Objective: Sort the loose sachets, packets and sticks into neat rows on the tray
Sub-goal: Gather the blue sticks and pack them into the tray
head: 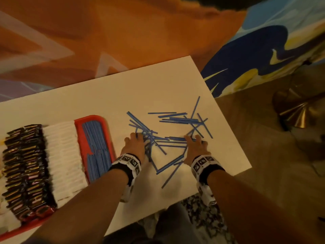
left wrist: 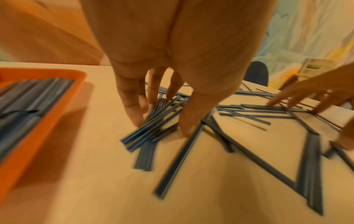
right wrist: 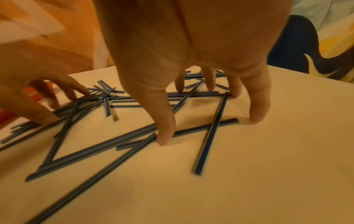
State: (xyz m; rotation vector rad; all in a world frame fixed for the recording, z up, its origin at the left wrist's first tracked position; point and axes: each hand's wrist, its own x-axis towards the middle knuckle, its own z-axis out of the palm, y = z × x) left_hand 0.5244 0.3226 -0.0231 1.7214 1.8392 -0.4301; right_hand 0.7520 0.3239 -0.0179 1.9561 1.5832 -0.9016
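On the white table (head: pixel 158 81), both hands press spread, straightened fingers onto loose blue sticks (head: pixel 177 118). Left hand (head: pixel 134 146) works just beside the red tray (head: pixel 98 118); right hand (head: pixel 196 147) opposite, gripping nothing.

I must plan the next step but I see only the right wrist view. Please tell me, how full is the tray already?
Observer: In the head view the red tray already holds a row of dark packets, a row of white sachets and a row of blue sticks.
Operator: Is there still place for more sticks?
Observer: I cannot tell; a small red gap shows within the stick row.
Operator: And what does the left hand do?
Observer: The left hand has its fingers spread, with the tips pressing on a bundle of loose sticks on the white table, right of the tray.
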